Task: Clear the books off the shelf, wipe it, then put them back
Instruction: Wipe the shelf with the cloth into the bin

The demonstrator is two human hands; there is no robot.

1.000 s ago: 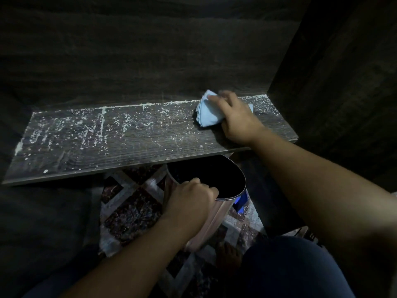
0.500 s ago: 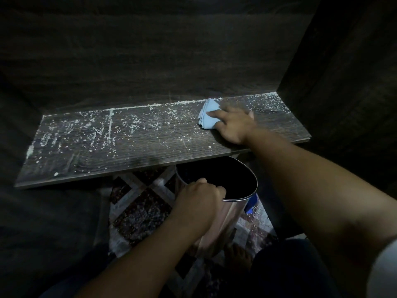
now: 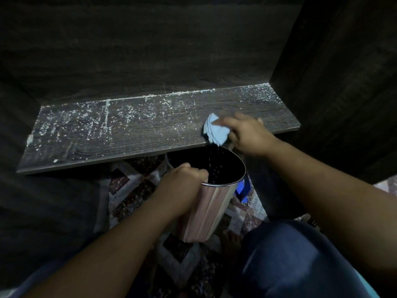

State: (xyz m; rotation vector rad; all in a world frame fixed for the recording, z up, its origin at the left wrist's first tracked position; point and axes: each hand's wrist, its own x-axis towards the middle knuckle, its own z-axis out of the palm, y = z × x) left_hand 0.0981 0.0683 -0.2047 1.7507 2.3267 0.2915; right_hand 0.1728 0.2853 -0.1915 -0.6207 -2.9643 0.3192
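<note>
Dark wood shelf [image 3: 129,134] runs across the middle of the head view, a dark back panel [image 3: 150,50] behind it and a dark side panel [image 3: 333,82] closing its right end. White crumbs [image 3: 90,123] are scattered over the shelf's left and middle, with a thin line of them along its back edge and a patch in its far right corner; the strip of shelf next to the cloth looks mostly bare of them. The right hand [image 3: 247,134] is at the shelf's front edge near its right end, fingers curled round a bunched light blue cloth [image 3: 214,131]. The cloth hangs partly over that front edge. Small white specks [image 3: 217,162] are in mid-air just below the shelf edge, under the cloth, over the mouth of a shiny metal bin [image 3: 212,203]. The bin sits below the shelf front, tilted, its open top tucked under the edge. The left hand [image 3: 182,181] grips the bin's near rim, fingers hooked over it and inside. Below the shelf lies a patterned rug [image 3: 133,190]; a blue object [image 3: 241,189] shows just right of the bin, too hidden to identify. Nearer the camera than the shelf are a knee in blue jeans [image 3: 290,254] and a bare foot [image 3: 231,239] on the rug.
</note>
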